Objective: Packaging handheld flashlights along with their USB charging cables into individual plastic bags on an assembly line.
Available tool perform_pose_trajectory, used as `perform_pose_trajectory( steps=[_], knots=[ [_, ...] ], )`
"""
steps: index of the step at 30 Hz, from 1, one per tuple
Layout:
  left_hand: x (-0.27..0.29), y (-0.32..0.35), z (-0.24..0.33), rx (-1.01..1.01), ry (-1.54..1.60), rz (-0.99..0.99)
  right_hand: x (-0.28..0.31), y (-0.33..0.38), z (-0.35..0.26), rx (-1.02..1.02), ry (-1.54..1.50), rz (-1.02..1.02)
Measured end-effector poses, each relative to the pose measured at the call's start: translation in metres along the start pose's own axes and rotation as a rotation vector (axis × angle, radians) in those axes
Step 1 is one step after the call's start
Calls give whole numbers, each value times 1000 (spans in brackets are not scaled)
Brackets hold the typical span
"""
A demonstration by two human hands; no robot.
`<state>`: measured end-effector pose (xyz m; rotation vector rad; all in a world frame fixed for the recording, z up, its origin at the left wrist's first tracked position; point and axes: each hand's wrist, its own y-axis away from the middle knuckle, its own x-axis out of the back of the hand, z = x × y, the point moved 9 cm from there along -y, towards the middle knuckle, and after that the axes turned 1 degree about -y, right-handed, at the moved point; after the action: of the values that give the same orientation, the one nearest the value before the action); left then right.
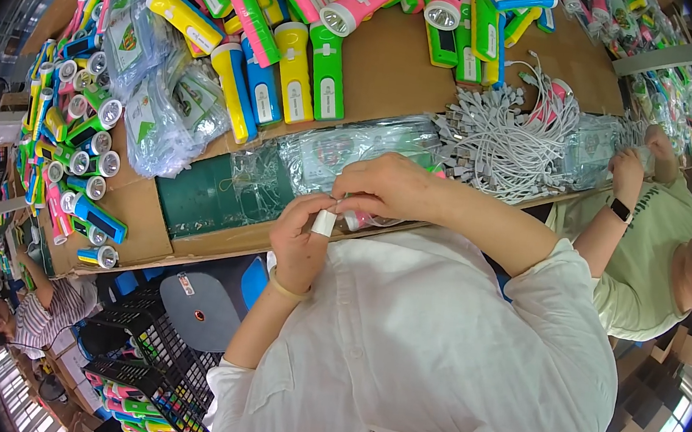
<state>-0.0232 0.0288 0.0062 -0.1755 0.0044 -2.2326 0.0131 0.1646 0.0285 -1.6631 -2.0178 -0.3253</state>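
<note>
In front of my chest, my left hand point(300, 241) is closed around a small white piece point(325, 223), whose exact kind I cannot make out. The fingertips of my right hand point(383, 188) are pinched together beside it, almost touching the left fingers; what they hold is hidden. Under my right hand a pink and white end point(354, 219) shows at the table edge, partly covered. Clear plastic bags with printed cards point(327, 154) lie flat just beyond my hands.
Pink, green, yellow and blue flashlights point(294, 74) pile up at the back and left. A tangle of white cables point(509, 132) lies right of centre. Plastic bags point(170, 111) heap at left. A co-worker point(651, 234) sits at right; a black crate point(160, 348) stands lower left.
</note>
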Motion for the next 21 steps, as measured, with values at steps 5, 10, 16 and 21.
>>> perform_pose_trajectory(
  steps=[5, 10, 16, 21],
  knots=[
    [21, 8, -25, 197, 141, 5, 26, 33, 28, -245, 255, -122],
    [30, 8, -42, 325, 124, -78, 77, 76, 36, -266, 427, 40],
    [10, -45, -29, 192, -391, -307, 84, 83, 22, -301, 176, 148],
    [-13, -58, -31, 187, -806, -407, 243, 111, 35, -393, 366, 697]
  ],
)
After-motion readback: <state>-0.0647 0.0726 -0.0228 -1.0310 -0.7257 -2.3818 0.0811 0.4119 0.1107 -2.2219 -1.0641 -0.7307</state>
